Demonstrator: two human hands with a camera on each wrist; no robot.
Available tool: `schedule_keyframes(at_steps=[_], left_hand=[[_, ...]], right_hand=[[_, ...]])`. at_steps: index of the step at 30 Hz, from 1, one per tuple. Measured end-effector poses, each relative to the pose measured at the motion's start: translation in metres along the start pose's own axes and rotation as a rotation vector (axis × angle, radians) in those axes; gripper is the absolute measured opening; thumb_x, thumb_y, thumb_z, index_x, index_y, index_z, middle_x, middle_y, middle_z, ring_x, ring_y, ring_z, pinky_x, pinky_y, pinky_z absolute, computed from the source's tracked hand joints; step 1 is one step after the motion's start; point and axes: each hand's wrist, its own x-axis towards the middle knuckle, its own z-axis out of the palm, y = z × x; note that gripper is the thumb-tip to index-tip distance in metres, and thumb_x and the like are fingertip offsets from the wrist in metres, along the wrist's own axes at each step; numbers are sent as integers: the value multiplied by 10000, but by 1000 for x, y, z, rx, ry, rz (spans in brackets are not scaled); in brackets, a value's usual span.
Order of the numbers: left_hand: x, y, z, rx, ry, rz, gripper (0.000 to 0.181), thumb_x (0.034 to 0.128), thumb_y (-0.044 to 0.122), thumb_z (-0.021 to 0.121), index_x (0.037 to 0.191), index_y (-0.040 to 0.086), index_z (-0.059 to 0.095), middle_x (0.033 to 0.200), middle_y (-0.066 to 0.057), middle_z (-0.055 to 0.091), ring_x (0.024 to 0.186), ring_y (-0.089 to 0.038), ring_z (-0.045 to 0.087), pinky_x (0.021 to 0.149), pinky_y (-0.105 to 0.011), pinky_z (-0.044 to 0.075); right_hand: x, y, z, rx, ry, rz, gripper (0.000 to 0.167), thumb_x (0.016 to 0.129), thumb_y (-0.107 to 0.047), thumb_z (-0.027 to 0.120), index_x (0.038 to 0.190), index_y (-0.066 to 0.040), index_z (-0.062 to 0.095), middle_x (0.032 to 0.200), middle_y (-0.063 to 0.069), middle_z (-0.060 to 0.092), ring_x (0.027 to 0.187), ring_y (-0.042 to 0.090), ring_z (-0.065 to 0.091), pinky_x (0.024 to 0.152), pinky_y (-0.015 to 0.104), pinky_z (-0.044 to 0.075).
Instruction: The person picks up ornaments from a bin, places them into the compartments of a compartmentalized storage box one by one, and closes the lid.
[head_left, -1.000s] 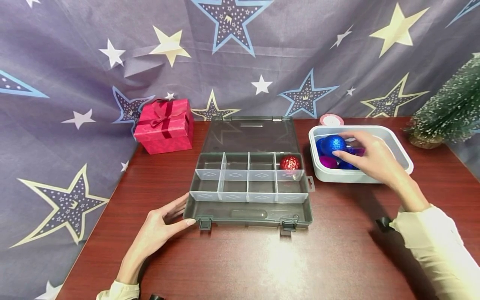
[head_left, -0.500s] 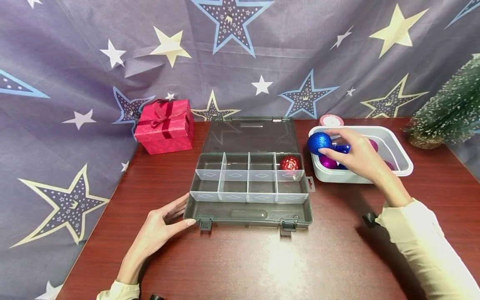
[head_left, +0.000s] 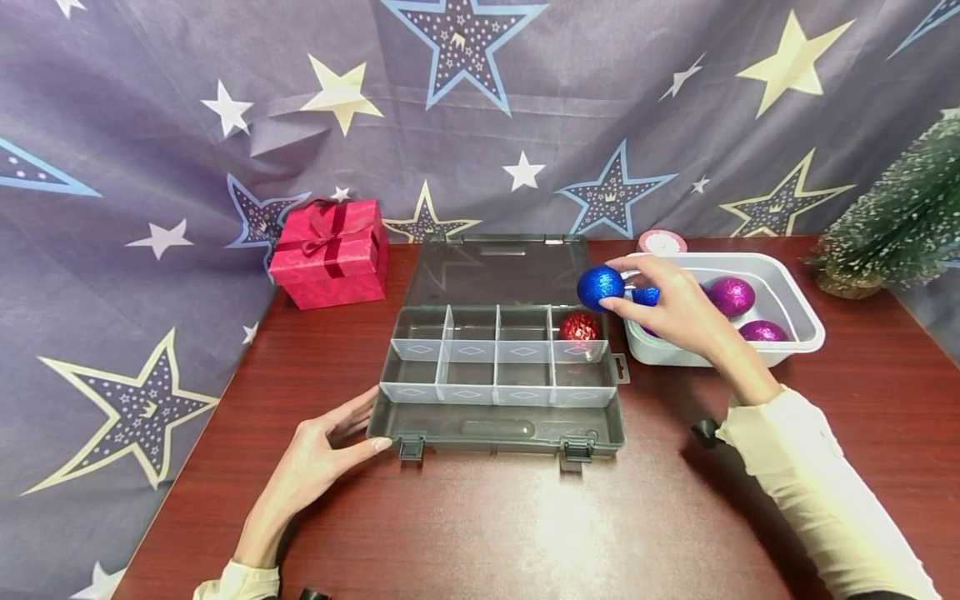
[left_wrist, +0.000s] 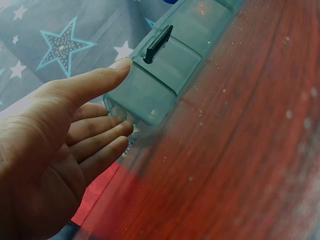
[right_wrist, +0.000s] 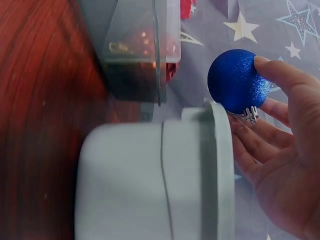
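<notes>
A blue glittery Christmas bauble (head_left: 600, 288) with a silver cap is pinched between the thumb and fingers of my right hand (head_left: 678, 308). In the head view it hangs beside the back right corner of a grey see-through divided box (head_left: 495, 427), whose lid lies open behind. One red bauble (head_left: 580, 329) sits in the back right compartment. My left hand (head_left: 315, 450) touches the box's front left corner, thumb at the front and fingers straight along the side, as the left wrist view also shows. The right wrist view has the blue bauble (right_wrist: 237, 81) above the white tub's rim.
The white tub (head_left: 806, 333) right of the box holds purple baubles (head_left: 731, 296), partly hidden by the right hand. A round pink-and-white item (head_left: 663, 242) lies behind it. A red gift box (head_left: 330, 252) stands back left, a small frosted tree (head_left: 892, 208) at right.
My right hand has lifted the blue bauble out of the white tub and carried it left toward the divided box. The left hand has stayed at the box corner.
</notes>
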Motion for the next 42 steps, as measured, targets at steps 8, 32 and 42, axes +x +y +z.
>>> schedule_keyframes(at_steps=[8, 32, 42], left_hand=[[0, 0, 0, 7, 2, -3, 675, 871, 191, 870, 1485, 179, 589, 1351, -63, 670, 1179, -185, 676, 981, -219, 529], [1, -1, 0, -4, 0, 8, 665, 876, 180, 865, 1482, 181, 592, 1343, -71, 675, 1180, -201, 676, 981, -232, 533], [0, 0, 0, -6, 0, 3, 669, 874, 185, 867, 1483, 179, 591, 1351, -62, 670, 1183, -189, 674, 983, -229, 531]], right_hand=[[11, -8, 15, 15, -28, -34, 477, 908, -161, 827, 1334, -35, 654, 1254, 154, 677, 1073, 345, 682, 967, 550, 545], [39, -35, 53, 80, -155, -87, 499, 902, -227, 842, 1327, -41, 659, 1227, 116, 684, 1103, 280, 642, 992, 464, 540], [43, -37, 63, 110, -212, -46, 431, 917, -209, 822, 1272, -24, 662, 1243, 143, 677, 1117, 299, 683, 990, 474, 556]])
